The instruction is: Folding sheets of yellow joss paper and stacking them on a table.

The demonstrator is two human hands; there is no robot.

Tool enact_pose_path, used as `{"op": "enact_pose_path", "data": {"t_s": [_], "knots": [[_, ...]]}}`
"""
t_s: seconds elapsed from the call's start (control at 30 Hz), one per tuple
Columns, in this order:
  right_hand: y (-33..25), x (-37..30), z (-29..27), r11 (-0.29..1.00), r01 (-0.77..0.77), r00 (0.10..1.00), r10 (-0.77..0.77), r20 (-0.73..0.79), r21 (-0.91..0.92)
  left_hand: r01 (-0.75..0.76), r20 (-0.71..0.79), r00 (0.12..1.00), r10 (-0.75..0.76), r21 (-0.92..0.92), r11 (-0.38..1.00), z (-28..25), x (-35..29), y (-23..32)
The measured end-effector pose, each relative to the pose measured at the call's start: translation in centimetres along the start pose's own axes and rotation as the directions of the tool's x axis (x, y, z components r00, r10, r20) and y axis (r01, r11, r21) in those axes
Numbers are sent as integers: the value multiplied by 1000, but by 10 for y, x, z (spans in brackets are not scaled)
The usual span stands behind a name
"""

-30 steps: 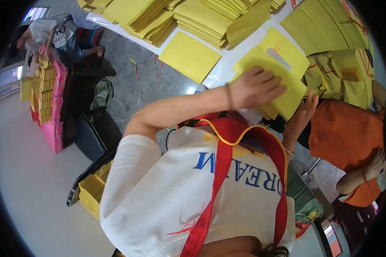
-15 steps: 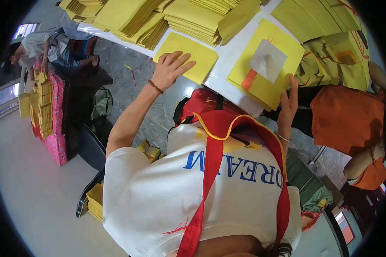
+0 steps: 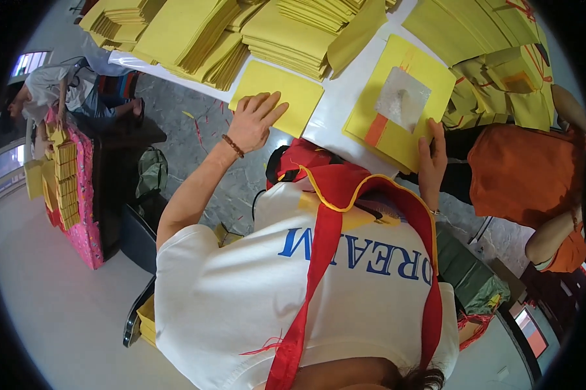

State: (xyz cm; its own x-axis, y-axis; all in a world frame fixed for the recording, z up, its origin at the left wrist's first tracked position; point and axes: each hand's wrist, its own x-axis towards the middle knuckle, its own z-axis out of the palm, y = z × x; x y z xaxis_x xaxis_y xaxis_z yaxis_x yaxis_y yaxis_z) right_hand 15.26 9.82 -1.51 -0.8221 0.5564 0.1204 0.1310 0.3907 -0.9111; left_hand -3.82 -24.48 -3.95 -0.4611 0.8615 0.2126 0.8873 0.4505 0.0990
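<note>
My left hand [image 3: 254, 120] lies flat with its fingers spread on the near edge of a yellow paper piece [image 3: 296, 97], at the front edge of the white table [image 3: 332, 123]. To the right is a stack of yellow paper [image 3: 434, 73], turned at an angle. An orange strip [image 3: 376, 132] and a whitish, translucent square pad [image 3: 413, 97] lie on top of it. My right hand [image 3: 432, 162] is upright at the stack's near right edge, fingers straight and apart. Whether its fingertips press on the paper I cannot tell.
Piles of folded yellow paper [image 3: 283, 39] line the table's far side. Bundles tied with red string [image 3: 494, 91] stand at the right, near a person in orange [image 3: 523, 172]. A red bag [image 3: 299, 156] sits below the table edge. Another person [image 3: 52, 84] works at far left.
My right hand has drawn slightly left, closer in against the stack's edge. My left hand stays on the yellow paper piece. The whole view has shifted a little.
</note>
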Motion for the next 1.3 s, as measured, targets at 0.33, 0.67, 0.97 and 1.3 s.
{"op": "enact_pose_path", "data": {"t_s": [0.33,0.67,0.97,1.3], "knots": [[2,0,9,978,65,997,-72,-30,-200,-28,-98,995,32,40,999,20,-3,-11],[2,-2,10,960,98,994,-106,-14,-264,-26,-187,982,18,-41,999,34,-4,-21],[-6,-3,3,925,-49,990,96,-106,377,-23,86,996,27,-50,998,-20,8,-5],[13,-16,-9,903,-145,974,201,-100,404,-44,-161,987,-22,-393,919,-31,55,64]]}}
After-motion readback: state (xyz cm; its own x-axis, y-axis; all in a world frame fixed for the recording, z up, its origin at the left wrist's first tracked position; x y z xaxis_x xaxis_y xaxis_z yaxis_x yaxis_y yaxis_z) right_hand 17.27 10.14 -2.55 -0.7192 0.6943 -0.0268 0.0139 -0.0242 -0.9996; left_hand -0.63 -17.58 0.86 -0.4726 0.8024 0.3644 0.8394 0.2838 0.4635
